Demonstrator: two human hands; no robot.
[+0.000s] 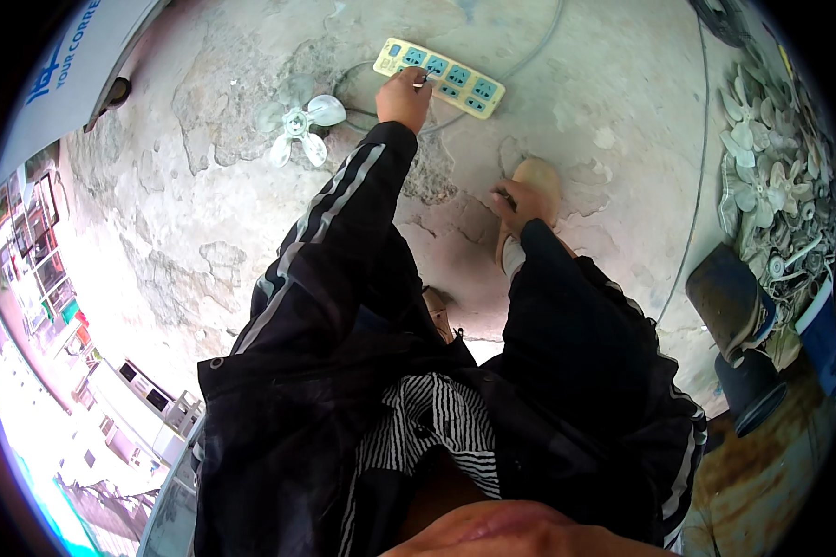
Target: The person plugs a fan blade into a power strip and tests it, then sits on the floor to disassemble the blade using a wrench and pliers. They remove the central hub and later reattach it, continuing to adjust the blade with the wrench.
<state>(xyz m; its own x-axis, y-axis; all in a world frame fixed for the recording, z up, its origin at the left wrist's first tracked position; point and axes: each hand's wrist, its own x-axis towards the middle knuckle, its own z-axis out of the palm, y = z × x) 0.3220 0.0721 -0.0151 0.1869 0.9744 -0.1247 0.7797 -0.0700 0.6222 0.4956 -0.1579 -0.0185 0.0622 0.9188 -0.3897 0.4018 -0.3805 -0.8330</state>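
Note:
A yellow power strip [474, 100] with blue-green sockets lies on the floor ahead of me. My left hand [403, 100] is at its near left side, fingers pinched over the sockets; a small thin thing shows at the fingertips, too small to name. My right hand [520, 204] is beside my tan shoe [541, 176], fingers curled on a small dark thing [505, 198] I cannot make out. Left of the strip stands a small fan [295, 123] with pale blades, and a thin cable runs from near it toward the strip.
A grey cable [539, 48] leads away from the strip's far side. Along the right lie a heap of fan blades and metal parts [762, 186], a dark bucket [729, 292] and a blue container [822, 334]. A white printed box [74, 65] stands at the upper left. The concrete floor is cracked.

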